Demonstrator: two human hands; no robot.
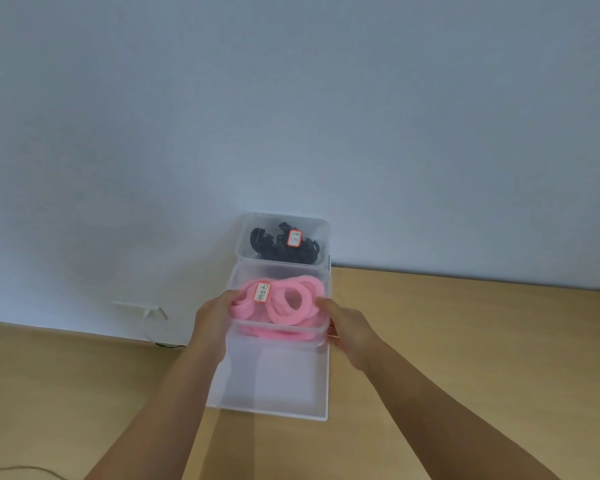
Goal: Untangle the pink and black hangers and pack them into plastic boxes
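Left hand point(213, 318) and right hand point(347, 327) grip the pink box point(281, 330), fingers curled on its side walls, pink hangers point(291, 303) inside. Black box point(252, 245), just behind, holds black hangers point(274, 252). Packing looks near-finished; next, seat the box squarely on the tray point(274, 386).

Plain indoor room, wooden desk point(465, 341), bare wall point(291, 98)

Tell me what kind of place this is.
Probably a plain indoor work spot, maybe a desk in a home or office. A wood tabletop meets a bare pale wall, and there are two labelled clear boxes: a box of pink hangers and a box of black hangers.
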